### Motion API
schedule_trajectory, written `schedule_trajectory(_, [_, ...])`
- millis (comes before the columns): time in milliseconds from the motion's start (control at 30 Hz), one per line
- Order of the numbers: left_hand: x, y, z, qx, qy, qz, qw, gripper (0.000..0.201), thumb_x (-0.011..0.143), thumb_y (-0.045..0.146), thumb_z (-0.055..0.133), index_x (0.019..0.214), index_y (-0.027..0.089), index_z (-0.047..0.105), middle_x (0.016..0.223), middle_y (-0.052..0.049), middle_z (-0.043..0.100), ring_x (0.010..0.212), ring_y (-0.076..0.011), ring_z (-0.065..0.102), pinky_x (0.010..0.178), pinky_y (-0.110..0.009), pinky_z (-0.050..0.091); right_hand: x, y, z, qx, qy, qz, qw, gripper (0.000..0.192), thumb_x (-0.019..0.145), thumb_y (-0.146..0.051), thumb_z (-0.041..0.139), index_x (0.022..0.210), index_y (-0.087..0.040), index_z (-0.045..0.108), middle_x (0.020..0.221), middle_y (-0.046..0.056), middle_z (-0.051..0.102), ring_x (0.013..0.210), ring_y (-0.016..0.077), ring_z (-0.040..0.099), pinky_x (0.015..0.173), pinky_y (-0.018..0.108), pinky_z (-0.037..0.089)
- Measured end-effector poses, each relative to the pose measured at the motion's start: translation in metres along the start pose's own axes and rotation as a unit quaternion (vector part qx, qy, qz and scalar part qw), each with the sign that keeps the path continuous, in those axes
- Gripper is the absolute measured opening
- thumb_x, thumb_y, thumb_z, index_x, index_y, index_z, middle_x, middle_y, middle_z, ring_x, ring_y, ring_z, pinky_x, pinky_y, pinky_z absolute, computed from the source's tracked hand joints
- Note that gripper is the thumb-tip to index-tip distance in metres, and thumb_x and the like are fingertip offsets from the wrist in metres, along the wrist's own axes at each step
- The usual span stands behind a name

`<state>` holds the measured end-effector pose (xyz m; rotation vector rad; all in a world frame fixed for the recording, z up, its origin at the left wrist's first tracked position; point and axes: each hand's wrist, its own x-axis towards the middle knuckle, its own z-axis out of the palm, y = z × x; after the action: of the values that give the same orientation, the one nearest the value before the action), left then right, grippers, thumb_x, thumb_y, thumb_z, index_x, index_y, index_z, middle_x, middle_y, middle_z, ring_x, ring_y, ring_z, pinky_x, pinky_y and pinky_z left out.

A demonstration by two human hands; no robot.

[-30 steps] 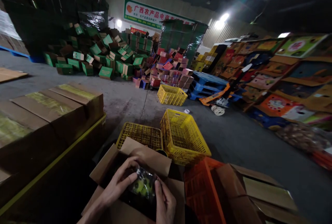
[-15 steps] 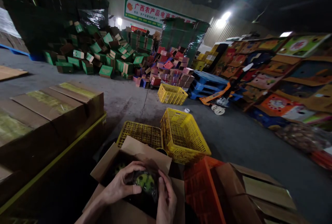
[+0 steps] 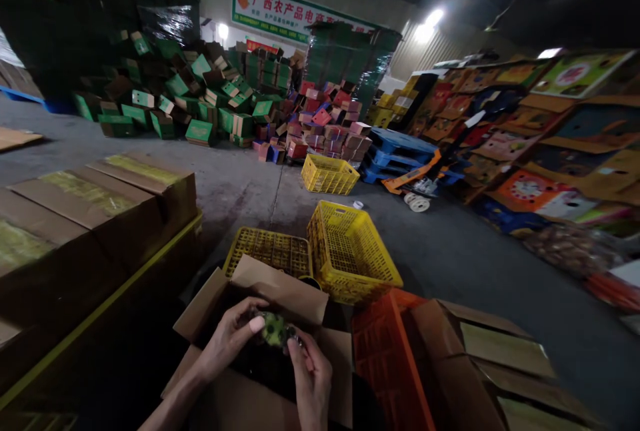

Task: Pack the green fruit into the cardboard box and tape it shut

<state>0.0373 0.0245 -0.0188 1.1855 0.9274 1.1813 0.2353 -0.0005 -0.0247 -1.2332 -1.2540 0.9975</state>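
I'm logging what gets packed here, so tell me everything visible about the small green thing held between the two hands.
The small green thing is a rounded, yellow-green lump with dark spots, and it seems to sit in a clear, shiny wrap; what it is cannot be told in the dim light. The left hand pinches it from the left with thumb and fingers, and the right hand grips it from below right. It is held just above the dark inside of an open cardboard box, in front of the raised far flap.

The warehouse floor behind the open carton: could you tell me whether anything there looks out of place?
Yes. The green boxes lie in a tumbled heap rather than stacked, and one yellow crate sits tipped on its side beside a flat yellow crate. A small roll lies loose on the floor.
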Motion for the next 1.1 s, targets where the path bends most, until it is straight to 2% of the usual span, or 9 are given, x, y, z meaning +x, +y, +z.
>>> schedule_trajectory(100, [-0.001, 0.001, 0.002, -0.009, -0.013, -0.005, 1.000, 0.050, 0.093, 0.057, 0.058, 0.119, 0.016, 0.068, 0.097, -0.009, 0.068, 0.084, -0.0211, 0.062, 0.069, -0.028, 0.054, -0.002, 0.001, 0.000, -0.011, 0.020, 0.021, 1.000, 0.040, 0.087, -0.054, 0.067, 0.098, -0.019, 0.081, 0.086, 0.009, 0.078, 0.070, 0.0222, 0.073, 0.066, 0.027, 0.061])
schedule_trajectory(233, [-0.002, 0.006, 0.003, -0.010, -0.025, -0.006, 1.000, 0.048, 0.095, 0.056, 0.055, 0.114, 0.014, 0.069, 0.093, -0.008, 0.068, 0.080, -0.0197, 0.062, 0.069, -0.028, 0.052, -0.003, -0.003, 0.000, -0.018, 0.024, 0.034, 0.999, 0.044, 0.087, -0.059, 0.064, 0.095, -0.018, 0.080, 0.079, 0.007, 0.077, 0.068, 0.0215, 0.072, 0.062, 0.026, 0.059])
schedule_trajectory(400, [0.000, 0.009, 0.003, -0.029, -0.076, 0.030, 0.996, 0.042, 0.085, 0.052, 0.073, 0.102, 0.014, 0.070, 0.095, -0.007, 0.068, 0.089, -0.0214, 0.062, 0.080, -0.029, 0.050, -0.002, -0.001, 0.000, -0.020, 0.055, 0.051, 0.997, 0.051, 0.088, -0.064, 0.061, 0.081, -0.016, 0.078, 0.054, 0.002, 0.064, 0.051, 0.0173, 0.061, 0.050, 0.023, 0.051])
schedule_trajectory(467, [0.000, 0.009, 0.005, -0.042, -0.109, 0.025, 0.993, 0.046, 0.078, 0.049, 0.080, 0.107, 0.016, 0.068, 0.098, -0.006, 0.068, 0.091, -0.0223, 0.062, 0.082, -0.030, 0.049, -0.001, 0.000, -0.001, -0.016, 0.058, 0.062, 0.996, 0.053, 0.089, -0.064, 0.059, 0.081, -0.015, 0.077, 0.051, 0.002, 0.061, 0.049, 0.0165, 0.058, 0.047, 0.022, 0.048])
schedule_trajectory(600, [-0.001, 0.007, 0.009, -0.085, -0.148, -0.008, 0.985, 0.060, 0.076, 0.046, 0.083, 0.124, 0.017, 0.062, 0.101, -0.007, 0.069, 0.091, -0.0236, 0.064, 0.085, -0.034, 0.050, 0.002, -0.001, 0.000, 0.010, 0.034, 0.070, 0.997, 0.052, 0.090, -0.061, 0.059, 0.110, -0.015, 0.075, 0.083, 0.008, 0.075, 0.053, 0.0164, 0.062, 0.049, 0.024, 0.052])
schedule_trajectory(700, [-0.002, 0.005, 0.007, -0.078, -0.121, -0.009, 0.990, 0.057, 0.079, 0.046, 0.081, 0.123, 0.016, 0.063, 0.100, -0.008, 0.070, 0.089, -0.0232, 0.065, 0.084, -0.033, 0.051, 0.003, -0.003, 0.003, 0.022, 0.007, 0.080, 0.997, 0.056, 0.088, -0.060, 0.062, 0.124, -0.018, 0.069, 0.109, 0.012, 0.075, 0.055, 0.0162, 0.064, 0.049, 0.026, 0.055])
schedule_trajectory(867, [-0.003, 0.001, -0.001, -0.028, 0.001, -0.003, 1.000, 0.062, 0.078, 0.044, 0.081, 0.131, 0.019, 0.061, 0.120, -0.009, 0.066, 0.114, -0.0281, 0.059, 0.098, -0.033, 0.047, 0.004, -0.002, 0.006, 0.003, -0.020, 0.080, 0.997, 0.060, 0.086, -0.060, 0.066, 0.129, -0.019, 0.068, 0.120, 0.015, 0.073, 0.068, 0.0203, 0.071, 0.058, 0.030, 0.060])
schedule_trajectory(1000, [0.000, 0.000, -0.001, -0.046, 0.017, 0.015, 0.999, 0.061, 0.079, 0.044, 0.081, 0.131, 0.018, 0.060, 0.120, -0.009, 0.065, 0.113, -0.0274, 0.060, 0.098, -0.033, 0.047, 0.005, 0.009, 0.005, -0.033, -0.030, 0.049, 0.998, 0.048, 0.093, -0.053, 0.058, 0.122, -0.018, 0.071, 0.120, 0.015, 0.073, 0.097, 0.0275, 0.073, 0.077, 0.034, 0.061])
schedule_trajectory(1100, [0.000, -0.005, -0.002, -0.053, 0.014, 0.017, 0.998, 0.059, 0.080, 0.044, 0.080, 0.129, 0.019, 0.061, 0.117, -0.009, 0.067, 0.110, -0.0264, 0.061, 0.095, -0.032, 0.048, 0.003, 0.024, 0.005, -0.154, -0.065, -0.008, 0.986, 0.033, 0.093, -0.035, 0.057, 0.117, -0.021, 0.074, 0.122, 0.012, 0.073, 0.112, 0.0284, 0.069, 0.097, 0.039, 0.055])
